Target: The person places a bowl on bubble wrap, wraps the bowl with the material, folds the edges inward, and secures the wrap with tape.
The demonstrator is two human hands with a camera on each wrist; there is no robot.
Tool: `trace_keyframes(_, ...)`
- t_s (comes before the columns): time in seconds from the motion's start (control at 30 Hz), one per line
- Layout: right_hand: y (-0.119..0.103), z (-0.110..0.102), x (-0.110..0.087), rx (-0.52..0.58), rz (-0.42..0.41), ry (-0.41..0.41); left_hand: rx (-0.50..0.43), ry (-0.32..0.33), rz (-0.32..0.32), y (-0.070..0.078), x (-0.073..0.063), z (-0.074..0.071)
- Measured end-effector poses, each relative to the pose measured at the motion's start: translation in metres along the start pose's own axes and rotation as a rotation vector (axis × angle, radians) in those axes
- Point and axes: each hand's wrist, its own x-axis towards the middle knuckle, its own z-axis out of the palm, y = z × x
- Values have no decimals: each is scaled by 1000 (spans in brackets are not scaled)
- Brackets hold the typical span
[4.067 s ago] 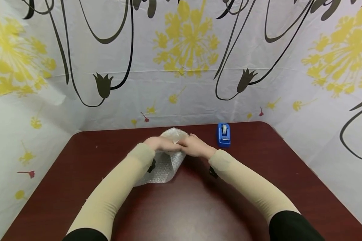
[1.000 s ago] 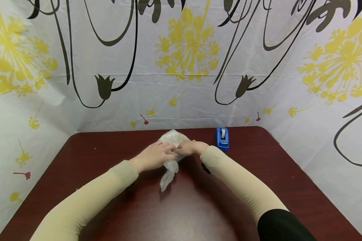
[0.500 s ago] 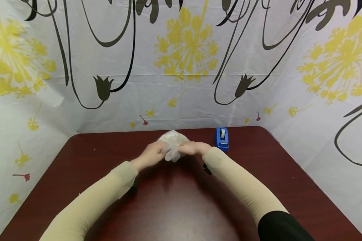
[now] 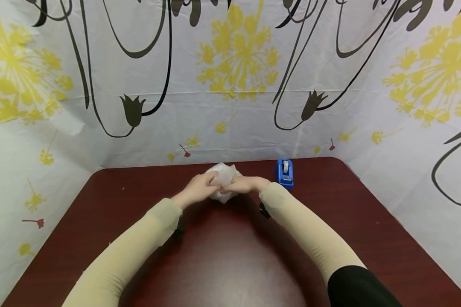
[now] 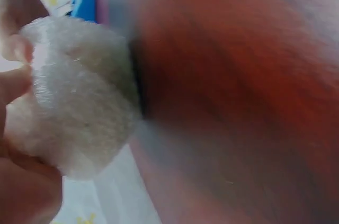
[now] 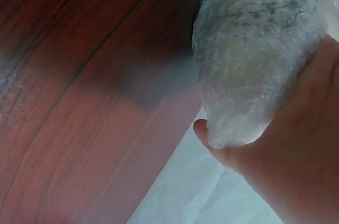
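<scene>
A rounded bundle of clear bubble wrap (image 4: 225,174) stands at the back middle of the dark red table, held between both hands. Dark marks show through the wrap in the right wrist view, but what lies inside cannot be told. My left hand (image 4: 199,187) grips the bundle from the left, fingers at its top. From the right, my right hand (image 4: 246,184) holds it, with fingers meeting the left ones over the wrap. In the right wrist view the right hand (image 6: 296,134) curves round the side of the bubble wrap (image 6: 249,65), a fingertip by its narrow end.
A blue tape dispenser (image 4: 285,174) with a roll in it stands right of the bundle, near the back edge of the table (image 4: 230,256). Behind the table hangs a white cloth (image 4: 246,128) with yellow and dark flower prints.
The loose sheet of wrap, spread toward the front left at first, became a twisted tail and is now folded up against the bundle. My left hand moved up and inward; the right stayed close by.
</scene>
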Motion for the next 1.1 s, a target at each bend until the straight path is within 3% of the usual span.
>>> trace_keyframes(0.23,1,1,6,-69,45,-3,84,182,14,5,-6,1)
trace_keyframes(0.3,0,1,8,-92,54,-17,139,229,50,6,-11,0)
trace_keyframes(0.43,-4,-2,9,-135,88,-3,287,281,201,14,-22,0)
trace_keyframes(0.57,-4,-5,10,-136,58,44,460,215,299,24,-33,5)
trace_keyframes(0.67,-3,-7,11,-90,6,56,579,99,272,30,-41,11)
trace_keyframes(0.77,-3,-9,11,-61,-19,30,615,7,212,34,-45,16)
trace_keyframes(0.9,-3,-14,8,-14,12,-45,605,-26,176,34,-44,20)
trace_keyframes(1.0,-5,-17,6,24,29,-105,656,-45,183,29,-42,20)
trace_keyframes(1.1,-6,-19,6,41,45,-97,712,-53,206,25,-39,18)
